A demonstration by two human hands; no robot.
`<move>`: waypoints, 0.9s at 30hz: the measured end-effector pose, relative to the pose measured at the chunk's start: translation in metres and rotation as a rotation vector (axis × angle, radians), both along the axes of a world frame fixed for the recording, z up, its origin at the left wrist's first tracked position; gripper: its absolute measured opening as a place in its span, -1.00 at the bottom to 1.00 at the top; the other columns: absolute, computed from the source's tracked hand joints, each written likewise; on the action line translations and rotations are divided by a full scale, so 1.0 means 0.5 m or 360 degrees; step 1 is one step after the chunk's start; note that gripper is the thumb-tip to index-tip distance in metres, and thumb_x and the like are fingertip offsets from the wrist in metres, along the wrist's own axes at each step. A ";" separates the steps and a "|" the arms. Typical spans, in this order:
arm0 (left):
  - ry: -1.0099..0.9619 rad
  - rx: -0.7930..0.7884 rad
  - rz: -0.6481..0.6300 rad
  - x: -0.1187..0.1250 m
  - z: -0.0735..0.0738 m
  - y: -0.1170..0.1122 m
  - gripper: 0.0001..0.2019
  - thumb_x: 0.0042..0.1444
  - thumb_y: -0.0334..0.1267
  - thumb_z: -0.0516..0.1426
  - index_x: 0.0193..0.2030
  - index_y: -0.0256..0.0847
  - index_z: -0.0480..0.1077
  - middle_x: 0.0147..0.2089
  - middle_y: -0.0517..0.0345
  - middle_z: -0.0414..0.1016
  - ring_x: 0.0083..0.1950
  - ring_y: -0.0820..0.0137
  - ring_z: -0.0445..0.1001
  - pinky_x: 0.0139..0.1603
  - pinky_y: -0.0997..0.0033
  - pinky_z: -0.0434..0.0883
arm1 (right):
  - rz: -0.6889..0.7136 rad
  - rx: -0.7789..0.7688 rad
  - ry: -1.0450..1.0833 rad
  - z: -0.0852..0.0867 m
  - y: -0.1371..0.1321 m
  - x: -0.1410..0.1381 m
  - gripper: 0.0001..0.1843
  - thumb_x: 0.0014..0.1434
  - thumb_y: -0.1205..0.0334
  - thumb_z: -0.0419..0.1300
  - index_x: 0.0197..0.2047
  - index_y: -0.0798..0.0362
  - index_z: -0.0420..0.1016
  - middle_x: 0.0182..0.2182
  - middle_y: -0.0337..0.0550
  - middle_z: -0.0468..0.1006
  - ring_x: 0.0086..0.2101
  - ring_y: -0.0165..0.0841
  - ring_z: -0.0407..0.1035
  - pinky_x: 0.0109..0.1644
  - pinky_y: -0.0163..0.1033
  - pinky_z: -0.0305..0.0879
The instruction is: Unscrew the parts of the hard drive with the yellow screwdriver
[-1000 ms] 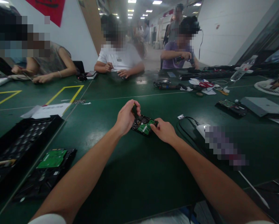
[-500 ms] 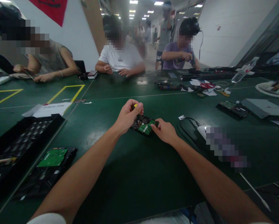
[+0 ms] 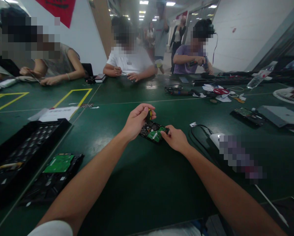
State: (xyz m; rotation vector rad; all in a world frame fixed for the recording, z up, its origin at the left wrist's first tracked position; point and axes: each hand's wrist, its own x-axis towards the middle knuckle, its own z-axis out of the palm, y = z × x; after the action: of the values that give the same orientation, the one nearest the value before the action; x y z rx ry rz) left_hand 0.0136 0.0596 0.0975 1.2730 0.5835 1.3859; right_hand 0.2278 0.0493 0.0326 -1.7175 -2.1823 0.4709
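A hard drive (image 3: 154,131) lies board side up on the green table (image 3: 142,177), its green circuit board showing. My left hand (image 3: 137,120) is closed round a small screwdriver with a black and yellow handle (image 3: 149,114), held upright over the drive's far left corner. My right hand (image 3: 176,138) pinches the drive's right edge and steadies it on the table.
A second drive with a green board (image 3: 59,164) rests on a black tray at the near left, beside a larger black tray (image 3: 26,147). A white device with a black cable (image 3: 214,137) sits to the right. Another drive (image 3: 246,114) lies further right. Other people work across the table.
My left hand has turned the screwdriver handle between its fingers, so the yellow end came into sight. The view has shifted slightly. A person has walked nearer in the corridor behind.
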 end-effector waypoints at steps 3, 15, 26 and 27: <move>-0.0146 -0.0056 0.0083 0.008 -0.001 -0.001 -0.82 0.33 -0.13 0.13 -0.22 -0.18 0.42 -0.30 0.15 0.38 -0.28 0.45 0.41 -0.18 0.40 0.43 | 0.0000 -0.0004 -0.0006 0.001 0.000 -0.001 -0.56 0.43 -0.13 0.07 0.15 0.01 0.42 -0.34 -0.18 0.63 -0.38 -0.30 0.48 -0.41 -0.26 0.10; 0.0105 0.0043 0.0158 -0.004 -0.015 0.006 -0.71 0.32 0.02 0.16 -0.17 -0.14 0.23 -0.29 0.24 0.43 -0.40 0.52 0.40 -0.29 0.43 0.38 | -0.0026 -0.0014 -0.0059 0.002 0.001 -0.001 -0.55 0.43 -0.13 0.07 0.16 0.01 0.42 -0.28 -0.12 0.64 -0.33 -0.27 0.50 -0.40 -0.25 0.12; 0.0536 0.0232 0.0550 -0.024 0.010 0.003 -0.69 0.20 0.04 0.26 -0.25 -0.20 0.55 -0.33 0.15 0.48 -0.34 0.44 0.39 -0.30 0.41 0.35 | -0.0007 -0.0020 -0.0021 0.006 -0.004 -0.005 -0.56 0.43 -0.11 0.08 0.16 0.01 0.42 -0.31 -0.16 0.64 -0.36 -0.29 0.50 -0.40 -0.25 0.14; 0.0545 0.0255 0.0557 -0.024 0.010 0.003 -0.68 0.20 0.05 0.26 -0.22 -0.20 0.57 -0.29 0.13 0.52 -0.31 0.42 0.42 -0.27 0.40 0.37 | -0.0005 -0.0017 -0.0029 0.006 -0.004 -0.005 -0.56 0.43 -0.11 0.07 0.17 0.01 0.42 -0.32 -0.16 0.64 -0.36 -0.28 0.50 -0.40 -0.25 0.14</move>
State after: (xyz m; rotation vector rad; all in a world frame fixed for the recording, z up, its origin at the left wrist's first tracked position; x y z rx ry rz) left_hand 0.0015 0.0612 0.1024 1.6097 0.9826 1.5316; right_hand 0.2253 0.0474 0.0356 -1.7374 -2.1932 0.4682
